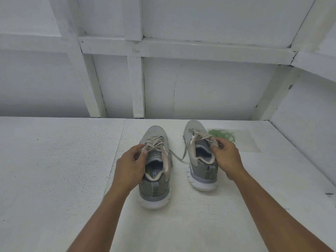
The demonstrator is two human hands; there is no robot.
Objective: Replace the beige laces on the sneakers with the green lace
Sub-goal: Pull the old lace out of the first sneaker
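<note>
Two grey sneakers with beige laces stand side by side on a white table, heels toward me. My left hand [131,165] pinches the beige lace at the left sneaker's [156,180] top eyelets. On the right sneaker [199,160], my right hand [226,159] grips the collar's right side, with lace strands between its fingertips. A loose beige lace end [179,157] trails on the table between the shoes. The green lace [222,134] lies coiled in a clear plastic bag behind the right sneaker.
The white table [54,170] runs to a white framed wall [163,79] at the back and a side wall [309,124] on the right. The clear bag [249,140] lies flat near the back right corner.
</note>
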